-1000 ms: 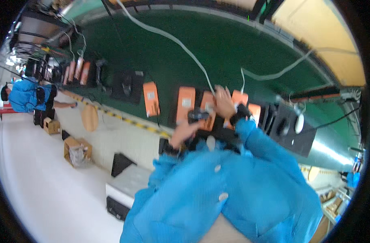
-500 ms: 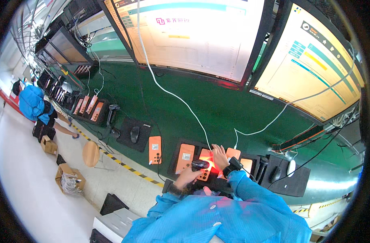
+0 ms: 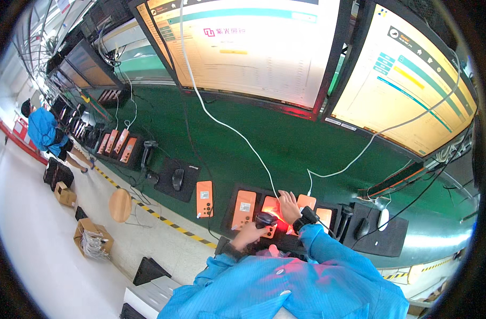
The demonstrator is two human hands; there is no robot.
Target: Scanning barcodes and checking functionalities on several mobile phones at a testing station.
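My left hand (image 3: 247, 236) is closed around a black barcode scanner (image 3: 266, 219), held low over an orange phone (image 3: 271, 203). Red light from the scanner falls across that phone, which lies face down. Fingers stretched, my right hand (image 3: 289, 207) rests at the phone's upper right side, by the end of a white cable (image 3: 248, 141); its palm side is hidden. More orange phones lie in the same black tray: a labelled phone (image 3: 244, 209) to the left, a cabled phone (image 3: 306, 201) to the right, and another phone (image 3: 324, 215) beyond it.
A labelled orange phone (image 3: 204, 199) lies left of the tray. Two mice, a black mouse (image 3: 362, 228) and a white mouse (image 3: 383, 219), sit at right beside a second scanner (image 3: 345, 216). Monitors (image 3: 253, 53) stand behind. At far left, a person (image 3: 43, 130) stands near a stool (image 3: 120, 205).
The scanner in my left hand has shifted slightly right and down. My right hand stays in place. The person at far left has become more upright.
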